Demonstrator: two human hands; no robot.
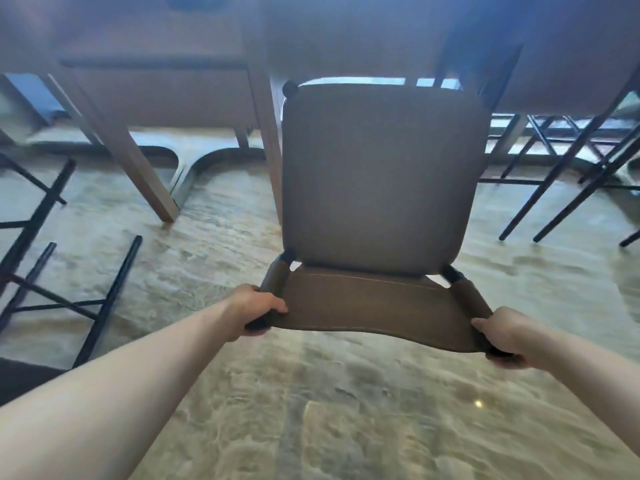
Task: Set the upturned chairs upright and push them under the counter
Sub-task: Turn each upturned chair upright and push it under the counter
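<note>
A brown padded chair [377, 181] stands upright in front of me, its seat facing up and its far edge at the counter [346, 36]. My left hand [254, 308] grips the left end of the chair's low backrest [374, 310]. My right hand [507, 336] grips the backrest's right end. At the left, black chair legs [104, 289] stick up and sideways from another chair that lies overturned on the floor.
Wooden counter legs [138, 161] slant down at the left of the chair. Black legs of other chairs [561, 181] stand under the counter at the right. The beige marbled floor [346, 410] spreads out below me.
</note>
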